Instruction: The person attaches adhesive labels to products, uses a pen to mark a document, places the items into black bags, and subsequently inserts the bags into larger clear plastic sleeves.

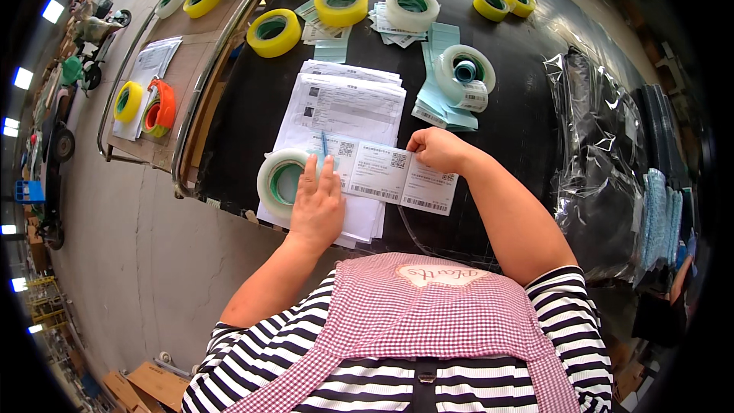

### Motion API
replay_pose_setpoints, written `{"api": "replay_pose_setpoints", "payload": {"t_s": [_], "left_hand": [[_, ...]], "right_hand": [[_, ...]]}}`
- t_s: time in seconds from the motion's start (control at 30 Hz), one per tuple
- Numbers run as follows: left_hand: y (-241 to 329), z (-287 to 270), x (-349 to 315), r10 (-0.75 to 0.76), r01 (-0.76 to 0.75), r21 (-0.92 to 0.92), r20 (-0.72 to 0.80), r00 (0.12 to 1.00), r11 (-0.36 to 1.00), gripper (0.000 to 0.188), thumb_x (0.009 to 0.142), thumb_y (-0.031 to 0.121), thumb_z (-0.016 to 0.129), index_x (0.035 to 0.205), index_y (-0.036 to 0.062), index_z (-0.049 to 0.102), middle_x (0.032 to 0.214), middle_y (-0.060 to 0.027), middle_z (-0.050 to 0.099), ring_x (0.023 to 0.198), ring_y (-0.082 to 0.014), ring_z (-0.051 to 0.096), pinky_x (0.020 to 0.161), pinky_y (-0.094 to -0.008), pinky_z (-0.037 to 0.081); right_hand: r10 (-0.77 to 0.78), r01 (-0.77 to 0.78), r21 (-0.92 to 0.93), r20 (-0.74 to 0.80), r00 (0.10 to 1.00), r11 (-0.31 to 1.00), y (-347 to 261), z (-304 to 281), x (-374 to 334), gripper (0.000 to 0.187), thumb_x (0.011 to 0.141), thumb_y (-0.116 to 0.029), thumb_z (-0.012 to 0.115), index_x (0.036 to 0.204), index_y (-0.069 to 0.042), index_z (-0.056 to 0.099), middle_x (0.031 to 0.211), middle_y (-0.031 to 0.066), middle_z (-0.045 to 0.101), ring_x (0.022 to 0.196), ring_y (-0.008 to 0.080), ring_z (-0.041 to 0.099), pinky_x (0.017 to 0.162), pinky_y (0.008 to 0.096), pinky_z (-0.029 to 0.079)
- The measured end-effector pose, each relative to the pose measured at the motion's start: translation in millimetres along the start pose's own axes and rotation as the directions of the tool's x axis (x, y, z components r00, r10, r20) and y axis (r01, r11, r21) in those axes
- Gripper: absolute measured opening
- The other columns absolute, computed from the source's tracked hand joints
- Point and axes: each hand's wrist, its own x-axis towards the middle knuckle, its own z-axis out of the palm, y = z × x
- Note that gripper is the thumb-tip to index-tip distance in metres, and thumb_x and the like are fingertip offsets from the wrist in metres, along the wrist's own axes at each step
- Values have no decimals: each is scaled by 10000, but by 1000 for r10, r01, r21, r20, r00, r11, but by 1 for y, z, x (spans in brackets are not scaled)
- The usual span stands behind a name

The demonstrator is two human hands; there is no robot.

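A strip of white printed labels [380, 173] stretches across the front of a paper stack. My right hand [446, 151] pinches its upper edge near the right end. On the strip's left end rests my left hand [317, 206], fingers stretched out and pointing away from me. Just beyond those fingertips is a thin blue pen [324, 144]. A clear tape roll [281, 181] with a green core lies against the left hand's outer side. Under the strip, the stack of printed sheets [352, 103] spreads on the black table [505, 160].
Yellow tape rolls [274, 34] and clear ones [413, 10] stand along the far side. Another clear roll [466, 76] sits on folded light-blue label strips [433, 99]. Black plastic-wrapped goods [596, 160] lie at right. A metal-railed cart [145, 76] holds an orange tape dispenser [160, 109].
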Motion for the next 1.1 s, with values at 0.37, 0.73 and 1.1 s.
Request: {"api": "replay_pose_setpoints", "payload": {"t_s": [0.37, 0.73, 1.1], "left_hand": [[1, -2, 0, 0, 0, -46, 2, 1000, 999, 478, 863, 184, 678, 1266, -66, 623, 1526, -214, 416, 1493, -446, 193, 1202, -491, 246], [1, -3, 1, 3, -3, -55, 3, 1000, 999, 471, 859, 176, 685, 1256, -69, 622, 1523, -219, 415, 1493, -443, 202, 1200, -490, 249], [0, -3, 0, 14, -14, -50, 10, 1000, 999, 459, 901, 203, 622, 1266, -75, 614, 1506, -229, 430, 1474, -463, 224, 1202, -516, 240]], "right_hand": [[14, -14, -19, 5, 1000, 1000, 4, 1, 3, 418, 811, 54, 478, 1156, -45, 695, 1180, 175, 687, 1130, 315, 640, 951, 411, 512], [4, -5, -21, -10, 1000, 1000, 6, 2, 4, 402, 816, 51, 485, 1141, -48, 699, 1164, 168, 694, 1110, 307, 650, 937, 409, 520], [18, -19, -45, -28, 999, 999, 1, 2, 0, 397, 821, 47, 493, 1143, -51, 703, 1175, 170, 693, 1127, 314, 644, 958, 408, 515]]}}
